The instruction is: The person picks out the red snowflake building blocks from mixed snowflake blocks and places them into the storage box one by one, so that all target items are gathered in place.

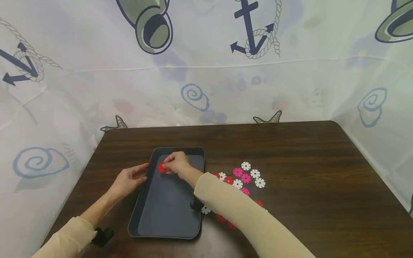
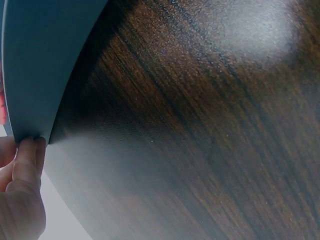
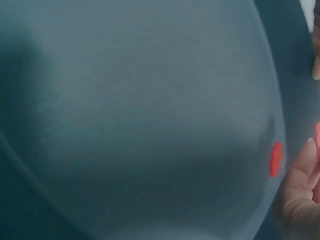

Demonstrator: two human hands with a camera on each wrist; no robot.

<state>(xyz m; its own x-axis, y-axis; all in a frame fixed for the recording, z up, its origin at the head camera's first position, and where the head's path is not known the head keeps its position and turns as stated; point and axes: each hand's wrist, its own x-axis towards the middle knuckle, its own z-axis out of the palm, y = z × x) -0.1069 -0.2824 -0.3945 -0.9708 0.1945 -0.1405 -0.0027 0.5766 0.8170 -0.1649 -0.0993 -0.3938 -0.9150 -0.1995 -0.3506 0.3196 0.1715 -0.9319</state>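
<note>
A dark grey baking tray (image 1: 167,211) lies on the table. Over its far left part, my right hand (image 1: 176,164) pinches a red snowflake-shaped disc (image 1: 161,167) between thumb and fingers. The right wrist view shows a red piece (image 3: 276,160) near the tray's edge, apart from the hand, and a sliver of the held red disc (image 3: 317,136) at the fingertips. With fingers extended, my left hand (image 1: 127,181) touches the tray's left side; in the left wrist view its fingertips (image 2: 27,145) rest against the outer wall.
Several white, pink and red notched discs (image 1: 246,178) lie scattered right of the tray, some hidden under the right sleeve (image 1: 245,211). The brown wooden table (image 1: 322,179) extends to the right. A patterned cloth (image 1: 206,71) hangs behind it.
</note>
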